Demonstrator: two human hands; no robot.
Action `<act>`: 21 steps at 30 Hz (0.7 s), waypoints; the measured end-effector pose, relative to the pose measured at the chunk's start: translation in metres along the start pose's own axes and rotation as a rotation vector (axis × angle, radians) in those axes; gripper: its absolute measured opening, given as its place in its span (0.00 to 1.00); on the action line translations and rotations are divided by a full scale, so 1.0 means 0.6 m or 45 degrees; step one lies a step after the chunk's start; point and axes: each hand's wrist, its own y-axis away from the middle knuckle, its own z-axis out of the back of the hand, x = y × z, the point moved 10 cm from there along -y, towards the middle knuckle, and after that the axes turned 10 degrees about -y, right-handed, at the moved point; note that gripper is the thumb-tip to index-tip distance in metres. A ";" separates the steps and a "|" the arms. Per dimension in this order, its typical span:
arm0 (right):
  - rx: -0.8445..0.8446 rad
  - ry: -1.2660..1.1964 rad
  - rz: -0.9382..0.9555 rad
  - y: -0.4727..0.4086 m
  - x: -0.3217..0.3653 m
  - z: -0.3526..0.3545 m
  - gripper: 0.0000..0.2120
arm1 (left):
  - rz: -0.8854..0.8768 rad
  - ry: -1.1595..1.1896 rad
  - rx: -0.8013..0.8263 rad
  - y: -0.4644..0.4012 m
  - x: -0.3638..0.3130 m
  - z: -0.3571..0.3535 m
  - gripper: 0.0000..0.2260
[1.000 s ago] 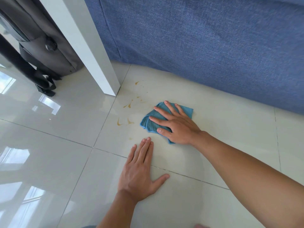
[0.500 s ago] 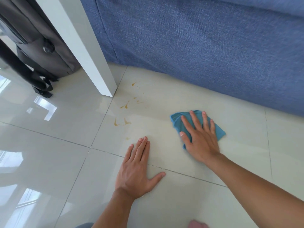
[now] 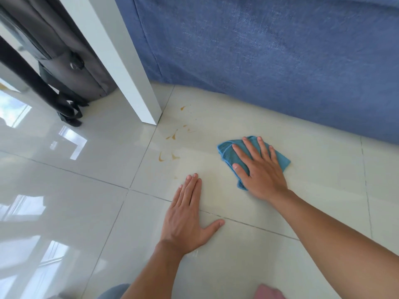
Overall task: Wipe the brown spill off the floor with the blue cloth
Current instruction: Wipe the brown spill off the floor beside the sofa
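Observation:
The blue cloth (image 3: 228,151) lies bunched on the pale glossy floor tile, and my right hand (image 3: 260,171) presses flat on it with fingers spread. Brown spill marks (image 3: 172,135) are scattered to the left of the cloth, with two curved streaks (image 3: 162,157) nearer me and a drop (image 3: 183,108) close to the white leg. The cloth is apart from these marks. My left hand (image 3: 185,216) rests palm down on the floor across a grout line, holding nothing.
A blue fabric sofa front (image 3: 269,61) runs along the far side. A white furniture leg (image 3: 138,91) stands at the spill's left edge. A dark grey bag (image 3: 64,61) with straps sits behind it. Glossy tiles stretch to the left.
My right hand slid the cloth from beside the spill marks to the right, then it stayed roughly there. My left hand has kept its place on the floor.

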 end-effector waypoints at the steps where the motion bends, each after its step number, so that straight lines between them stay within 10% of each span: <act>1: -0.002 0.004 -0.003 -0.001 0.000 0.001 0.29 | 0.016 0.007 -0.034 -0.001 0.004 0.007 0.50; 10: -0.020 0.040 -0.008 -0.004 0.001 -0.002 0.31 | 0.790 0.051 -0.064 0.036 0.170 0.034 0.62; 21: 0.063 0.085 0.071 -0.085 0.067 -0.020 0.36 | 0.821 -0.084 -0.019 0.033 0.179 0.028 0.61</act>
